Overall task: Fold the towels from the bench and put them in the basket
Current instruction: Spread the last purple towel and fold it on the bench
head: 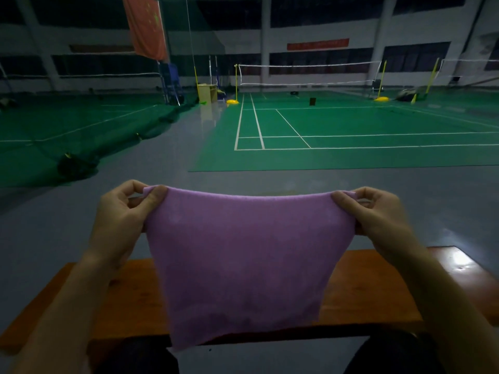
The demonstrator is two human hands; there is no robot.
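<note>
Two hands hold one purple towel (243, 265) up over the orange wooden bench (364, 292): the left hand (121, 214) and the right hand (378, 214) each pinch a top corner between thumb and curled fingers. The hanging cloth hides the bench's middle. Beyond lie grey floor (270, 179), a green badminton court (351, 125) and its net (310, 74).

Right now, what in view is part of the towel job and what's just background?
Job: purple towel, held up by its top corners in left hand and right hand; orange bench. No basket in view.
Background: badminton nets, yellow posts, red flag.
</note>
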